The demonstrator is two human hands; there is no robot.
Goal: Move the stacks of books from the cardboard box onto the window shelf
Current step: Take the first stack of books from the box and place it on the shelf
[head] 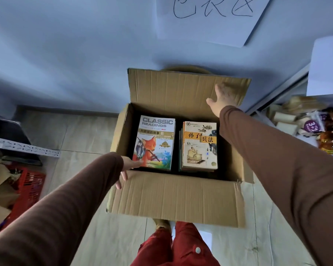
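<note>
An open cardboard box [177,196] stands on the floor against the wall, its flaps spread. Inside are two stacks of books side by side: the left stack [155,143] topped by a "Classic Readings" cover with a fox, the right stack [200,145] topped by an orange and cream cover. My left hand [128,167] rests at the near left corner of the box, fingers spread over the front flap and touching the left stack's corner. My right hand [222,97] lies flat, fingers apart, against the upright back flap. Neither hand holds a book.
A red crate [27,187] and cardboard pieces lie at the left under a perforated metal rail [25,147]. Snack packets and bags [315,127] are piled at the right beside a white cabinet [327,68]. A handwritten paper sheet [209,18] hangs on the wall.
</note>
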